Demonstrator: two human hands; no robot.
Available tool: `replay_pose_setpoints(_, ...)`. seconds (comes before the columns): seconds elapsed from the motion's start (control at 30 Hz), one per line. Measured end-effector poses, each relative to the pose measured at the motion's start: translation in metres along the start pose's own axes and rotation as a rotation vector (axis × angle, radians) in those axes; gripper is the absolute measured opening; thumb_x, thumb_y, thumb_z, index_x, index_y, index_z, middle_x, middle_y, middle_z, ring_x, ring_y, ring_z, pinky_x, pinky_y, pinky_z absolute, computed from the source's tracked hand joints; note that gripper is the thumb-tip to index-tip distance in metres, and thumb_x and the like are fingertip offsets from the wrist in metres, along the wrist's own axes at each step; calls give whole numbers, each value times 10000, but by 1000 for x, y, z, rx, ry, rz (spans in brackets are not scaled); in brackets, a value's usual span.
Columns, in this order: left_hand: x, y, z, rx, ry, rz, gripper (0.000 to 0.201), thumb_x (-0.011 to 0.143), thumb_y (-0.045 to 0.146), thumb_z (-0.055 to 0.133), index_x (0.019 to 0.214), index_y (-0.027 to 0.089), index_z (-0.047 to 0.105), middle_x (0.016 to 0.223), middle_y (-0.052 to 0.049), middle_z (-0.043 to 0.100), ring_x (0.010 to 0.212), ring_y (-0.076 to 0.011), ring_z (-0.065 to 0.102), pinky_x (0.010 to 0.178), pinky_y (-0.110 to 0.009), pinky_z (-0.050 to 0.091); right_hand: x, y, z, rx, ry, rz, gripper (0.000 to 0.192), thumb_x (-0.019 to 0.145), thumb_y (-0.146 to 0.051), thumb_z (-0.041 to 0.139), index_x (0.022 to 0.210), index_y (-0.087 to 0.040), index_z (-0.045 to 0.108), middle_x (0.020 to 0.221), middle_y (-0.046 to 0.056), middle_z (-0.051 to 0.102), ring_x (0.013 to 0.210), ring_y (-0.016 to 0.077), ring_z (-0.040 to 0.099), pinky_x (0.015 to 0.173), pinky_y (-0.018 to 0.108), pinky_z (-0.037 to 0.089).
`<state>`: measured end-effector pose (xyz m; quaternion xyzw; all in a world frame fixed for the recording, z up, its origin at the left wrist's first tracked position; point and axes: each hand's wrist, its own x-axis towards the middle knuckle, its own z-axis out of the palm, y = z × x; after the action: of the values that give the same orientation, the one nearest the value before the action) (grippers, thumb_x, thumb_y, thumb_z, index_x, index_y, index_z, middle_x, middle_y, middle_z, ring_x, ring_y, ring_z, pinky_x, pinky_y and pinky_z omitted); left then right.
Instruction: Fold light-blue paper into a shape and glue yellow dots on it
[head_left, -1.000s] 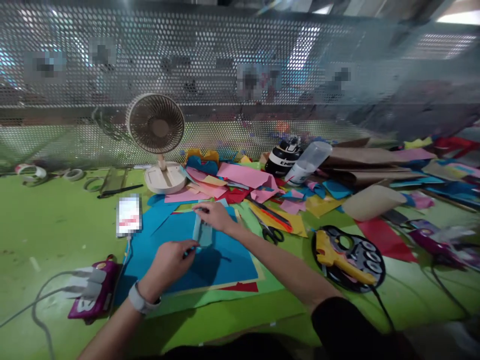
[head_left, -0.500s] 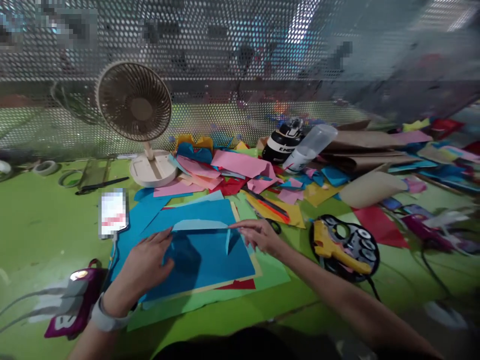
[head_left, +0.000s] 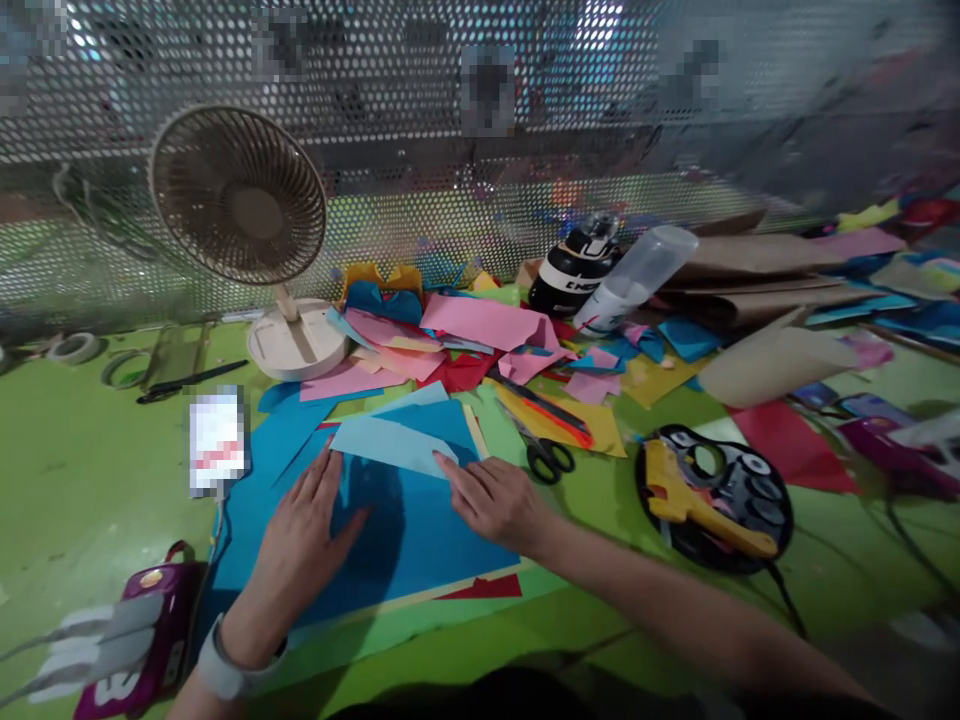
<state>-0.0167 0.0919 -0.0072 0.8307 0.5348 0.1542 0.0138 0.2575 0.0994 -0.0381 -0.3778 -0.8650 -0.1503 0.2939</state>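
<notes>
Head view shows the light blue paper strip point(head_left: 390, 445) lying on the blue sheet point(head_left: 405, 530), long axis running left-right, left hand point(head_left: 304, 535) and right hand point(head_left: 495, 500) pressing it flat-fingered, gripping nothing

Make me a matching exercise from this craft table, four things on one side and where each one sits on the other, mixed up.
Things:
1. fan
2. scissors
3. glue gun
4. light blue paper

Places:
A. on the round black tray
B. under both hands' fingertips
C. back left, by the mesh wall
D. just right of the blue sheet

Pairs: 1-C, 2-D, 3-A, 4-B
</notes>
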Motion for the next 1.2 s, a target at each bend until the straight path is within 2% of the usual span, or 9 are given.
replay_pose_setpoints(0.1,2,5,-5,-67,-20,-87,645,894,519,500,1406,142,393,1333,-204,584,1203,-334,584,892,-427,530,3,1,-6,-9,67,-45,712,908,-142,491,1531,-88,151,657,19,620,561,183,536,561,327,421)
replay_pose_setpoints(0.2,4,17,-18,-236,-194,-298,590,885,581,484,1311,173,485,931,-98,746,779,-260,716,614,-324,530,4,-2,-9,28,78,-50,715,910,-156,495,1532,-99,148,694,26,621,583,179,539,563,324,429)
replay_pose_setpoints(0.33,3,31,-25,-600,-275,-324,426,881,577,504,871,180,658,691,-36,703,642,-198,659,560,-278,486,1,-14,-12,127,84,-115,695,888,-178,545,1505,-114,231,725,30,638,604,180,557,571,333,459)
replay_pose_setpoints(0.53,-3,35,-27,-907,43,-222,260,924,396,526,972,199,689,957,-56,745,876,-211,695,767,-307,566,7,-24,-17,279,59,-159,681,897,-365,535,1472,-108,277,1010,126,699,847,229,644,847,428,512)
replay_pose_setpoints(0.63,-7,34,-33,-796,177,37,230,936,267,528,1111,217,669,1077,-76,735,979,-228,694,849,-353,571,8,-21,-17,348,30,-63,688,910,-386,483,1492,-115,239,1138,166,664,980,263,638,858,425,521)
replay_pose_setpoints(0.73,-8,30,-31,-532,346,322,418,902,116,566,1277,301,587,1250,-58,665,1188,-240,596,1003,-431,496,6,-16,-13,461,-8,102,597,928,-316,468,1479,-172,292,1148,146,667,989,252,645,851,409,536)
replay_pose_setpoints(0.9,-3,22,-10,-331,454,257,360,854,123,652,1084,394,704,1240,-27,585,1197,-231,539,1060,-480,437,0,-12,-7,776,-136,351,528,961,-254,437,1471,-272,301,1089,49,696,842,153,689,740,290,577)
replay_pose_setpoints(1.0,-1,22,2,-439,410,224,274,889,166,613,1032,369,730,1139,-35,569,1117,-202,569,1061,-486,442,-2,-11,-6,697,-145,238,552,969,-221,401,1503,-258,263,1152,72,673,965,175,665,805,320,568)
replay_pose_setpoints(1.2,2,19,12,-490,172,320,303,936,141,518,1109,307,703,1172,-65,578,1116,-185,590,953,-377,528,-2,-1,-6,341,-2,-173,363,959,-139,462,1299,-209,568,906,53,688,792,170,603,708,312,500)
